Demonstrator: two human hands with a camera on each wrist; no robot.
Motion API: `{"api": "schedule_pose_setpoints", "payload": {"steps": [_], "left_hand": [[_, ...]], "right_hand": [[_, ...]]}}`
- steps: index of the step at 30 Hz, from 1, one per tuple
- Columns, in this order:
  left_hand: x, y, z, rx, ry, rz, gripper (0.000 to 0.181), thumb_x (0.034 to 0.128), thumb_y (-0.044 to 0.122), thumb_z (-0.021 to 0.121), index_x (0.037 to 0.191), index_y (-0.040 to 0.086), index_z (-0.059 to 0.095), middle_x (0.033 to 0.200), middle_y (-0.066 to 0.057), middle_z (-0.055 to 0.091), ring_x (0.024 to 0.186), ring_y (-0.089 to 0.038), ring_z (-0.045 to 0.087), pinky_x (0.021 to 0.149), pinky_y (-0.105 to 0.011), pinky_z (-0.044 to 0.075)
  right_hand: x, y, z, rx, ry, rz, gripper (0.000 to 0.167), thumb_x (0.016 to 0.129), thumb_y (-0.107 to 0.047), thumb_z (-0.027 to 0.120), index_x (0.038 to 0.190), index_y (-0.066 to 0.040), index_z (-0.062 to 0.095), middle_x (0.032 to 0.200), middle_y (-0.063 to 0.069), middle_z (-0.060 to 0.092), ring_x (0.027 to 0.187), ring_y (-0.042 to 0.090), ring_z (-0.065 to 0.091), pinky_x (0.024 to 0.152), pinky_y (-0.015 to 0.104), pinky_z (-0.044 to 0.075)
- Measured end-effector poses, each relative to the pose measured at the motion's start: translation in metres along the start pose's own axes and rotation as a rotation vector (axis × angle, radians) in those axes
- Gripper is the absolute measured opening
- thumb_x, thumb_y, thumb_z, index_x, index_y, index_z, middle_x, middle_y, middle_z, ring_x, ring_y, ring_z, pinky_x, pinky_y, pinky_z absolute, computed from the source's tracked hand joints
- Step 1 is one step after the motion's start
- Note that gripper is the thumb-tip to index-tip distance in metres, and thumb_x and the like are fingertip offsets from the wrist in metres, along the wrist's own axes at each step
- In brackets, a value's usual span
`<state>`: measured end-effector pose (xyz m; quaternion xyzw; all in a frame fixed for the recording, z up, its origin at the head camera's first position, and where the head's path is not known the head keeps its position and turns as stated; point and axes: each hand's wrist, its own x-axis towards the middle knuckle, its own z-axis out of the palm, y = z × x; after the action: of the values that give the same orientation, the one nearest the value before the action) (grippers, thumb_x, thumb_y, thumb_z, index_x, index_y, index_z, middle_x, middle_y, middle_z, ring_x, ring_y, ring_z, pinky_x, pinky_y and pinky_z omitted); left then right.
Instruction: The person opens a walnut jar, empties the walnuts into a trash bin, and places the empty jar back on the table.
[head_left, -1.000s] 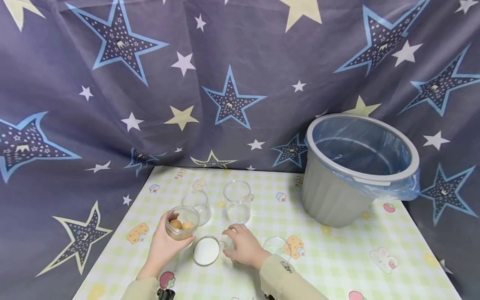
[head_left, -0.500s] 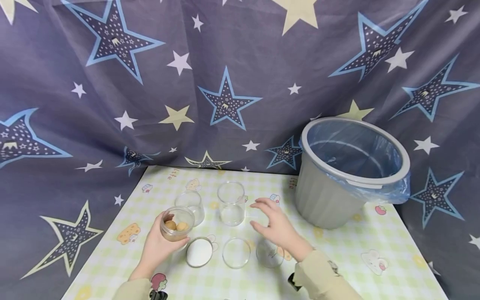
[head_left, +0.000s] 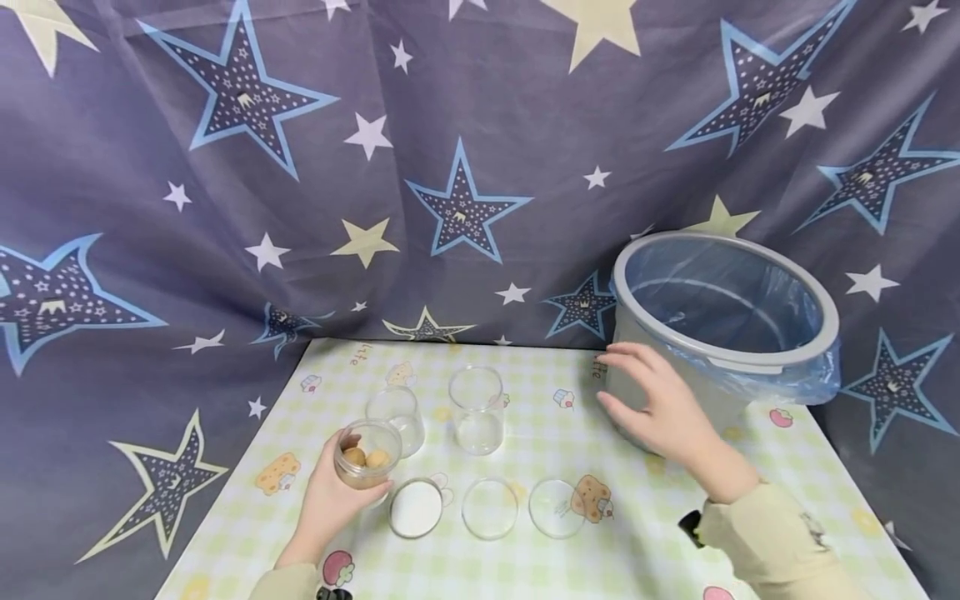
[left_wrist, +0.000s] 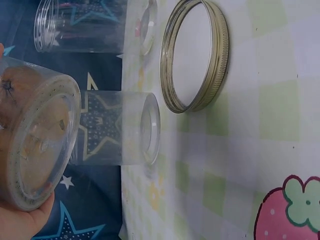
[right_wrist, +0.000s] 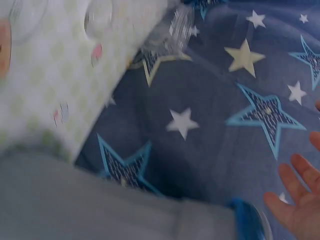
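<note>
My left hand (head_left: 326,504) grips a clear plastic jar (left_wrist: 50,145) that is tilted. Inside it lie round tan-brown pieces (head_left: 366,457), whose kind I cannot tell. To the right of that jar, a metal-rimmed lid (head_left: 416,508) with a white face lies on the table. Beside the lid are two clear discs, one (head_left: 490,510) nearer and one (head_left: 557,510) farther right. My right hand (head_left: 663,408) is in the air in front of the grey bin (head_left: 750,360), fingers spread and holding nothing.
Two clear jars stand behind, one (head_left: 405,417) partly hidden by the held jar and another (head_left: 477,425) right of it. The bin, lined with a blue bag (head_left: 795,383), stands at the back right. A star-patterned curtain (head_left: 450,275) hangs behind the table (head_left: 637,567).
My right hand has moved right from over the clear disc beside the white lid, past the jars, to the bin's front. The left hand keeps its hold on the jar.
</note>
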<state>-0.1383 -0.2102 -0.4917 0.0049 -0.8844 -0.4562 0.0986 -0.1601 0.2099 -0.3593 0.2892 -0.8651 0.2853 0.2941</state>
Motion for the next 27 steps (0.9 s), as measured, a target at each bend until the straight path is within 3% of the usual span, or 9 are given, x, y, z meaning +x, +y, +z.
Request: {"api": "schedule_pose_setpoints", "payload": {"steps": [3, 5, 11, 16, 20, 27], "left_hand": [[0.0, -0.001, 0.002, -0.002, -0.001, 0.002, 0.1, 0.0603, 0.016, 0.089, 0.141, 0.003, 0.031, 0.133, -0.015, 0.049, 0.125, -0.032, 0.047, 0.105, -0.038, 0.037], [-0.001, -0.002, 0.004, 0.0, -0.006, 0.008, 0.1, 0.0605, 0.017, 0.089, 0.141, 0.002, 0.031, 0.133, -0.015, 0.049, 0.125, -0.033, 0.047, 0.104, -0.045, 0.036], [0.002, -0.002, 0.006, 0.0, -0.017, 0.028, 0.1, 0.0615, 0.019, 0.089, 0.141, 0.002, 0.03, 0.134, -0.016, 0.048, 0.126, -0.035, 0.046, 0.104, -0.048, 0.037], [0.003, -0.001, 0.006, 0.0, -0.022, 0.031, 0.1, 0.0614, 0.019, 0.089, 0.141, 0.003, 0.031, 0.134, -0.016, 0.049, 0.126, -0.034, 0.046, 0.104, -0.048, 0.037], [0.004, 0.0, 0.003, 0.014, -0.021, 0.03, 0.1, 0.0613, 0.022, 0.089, 0.141, 0.003, 0.031, 0.133, -0.015, 0.049, 0.125, -0.035, 0.047, 0.104, -0.049, 0.038], [0.006, 0.004, 0.001, 0.032, -0.013, 0.054, 0.098, 0.0606, 0.02, 0.09, 0.14, 0.005, 0.033, 0.133, -0.014, 0.051, 0.124, -0.033, 0.049, 0.102, -0.046, 0.039]], "right_hand": [[0.004, 0.006, -0.02, -0.023, 0.032, -0.021, 0.042, 0.07, -0.004, 0.074, 0.111, -0.002, 0.063, 0.117, 0.017, 0.059, 0.108, 0.034, 0.056, 0.094, 0.042, 0.042], [0.006, 0.011, -0.032, -0.046, 0.048, -0.033, 0.043, 0.07, -0.004, 0.074, 0.111, -0.002, 0.064, 0.116, 0.018, 0.059, 0.107, 0.035, 0.055, 0.094, 0.039, 0.041], [0.002, 0.033, -0.065, -0.152, 0.004, -0.019, 0.041, 0.076, -0.013, 0.075, 0.113, 0.001, 0.062, 0.114, 0.021, 0.057, 0.1, 0.037, 0.053, 0.084, 0.049, 0.041], [-0.007, 0.053, -0.089, -0.269, -0.12, 0.115, 0.052, 0.077, -0.026, 0.077, 0.121, -0.005, 0.059, 0.119, 0.022, 0.053, 0.103, 0.041, 0.048, 0.084, 0.055, 0.039], [-0.015, 0.064, -0.105, -0.351, -0.255, 0.232, 0.061, 0.081, -0.039, 0.072, 0.13, -0.009, 0.053, 0.13, 0.027, 0.045, 0.116, 0.05, 0.039, 0.093, 0.062, 0.031], [-0.026, 0.078, -0.114, -0.455, -0.375, 0.275, 0.061, 0.088, -0.048, 0.06, 0.135, -0.011, 0.047, 0.132, 0.03, 0.042, 0.116, 0.056, 0.035, 0.092, 0.069, 0.024]]}}
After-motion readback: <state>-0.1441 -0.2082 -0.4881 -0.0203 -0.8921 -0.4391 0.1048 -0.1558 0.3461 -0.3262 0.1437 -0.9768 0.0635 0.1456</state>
